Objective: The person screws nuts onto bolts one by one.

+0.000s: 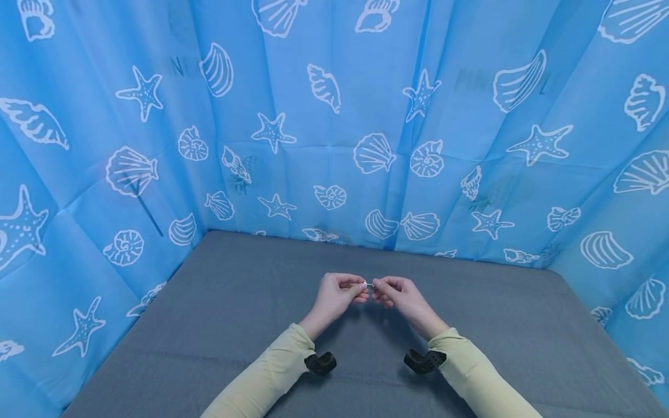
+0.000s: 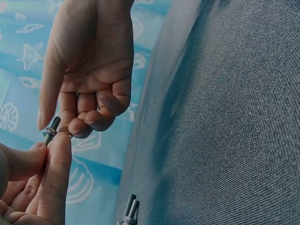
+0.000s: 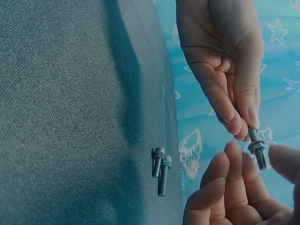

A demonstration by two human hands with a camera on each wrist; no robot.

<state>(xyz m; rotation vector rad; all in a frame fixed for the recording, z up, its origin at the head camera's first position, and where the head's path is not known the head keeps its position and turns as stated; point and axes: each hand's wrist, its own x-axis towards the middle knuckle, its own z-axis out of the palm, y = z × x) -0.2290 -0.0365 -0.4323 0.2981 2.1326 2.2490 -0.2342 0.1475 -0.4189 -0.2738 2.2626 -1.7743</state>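
Observation:
A metal bolt [image 3: 261, 161] with a nut [image 3: 257, 146] partway along its thread is held in the air above the table. My left hand [image 1: 340, 291] pinches one end of it between thumb and fingers; the bolt's head is hidden in the grip. Around the free threaded end is my right hand [image 1: 401, 296], its thumb [image 3: 283, 161] on one side and its loosely bent fingers on the other. A small gap shows between that thumb and the nut in the right wrist view. Two more bolts [image 3: 163, 180] lie side by side on the table, each with hex metal near one end.
The table has a grey cloth top [image 1: 251, 278]. Blue curtains [image 1: 324, 116] printed with white shells and starfish stand along its back and sides. Black wrist devices [image 1: 320, 363] sit below both sleeves.

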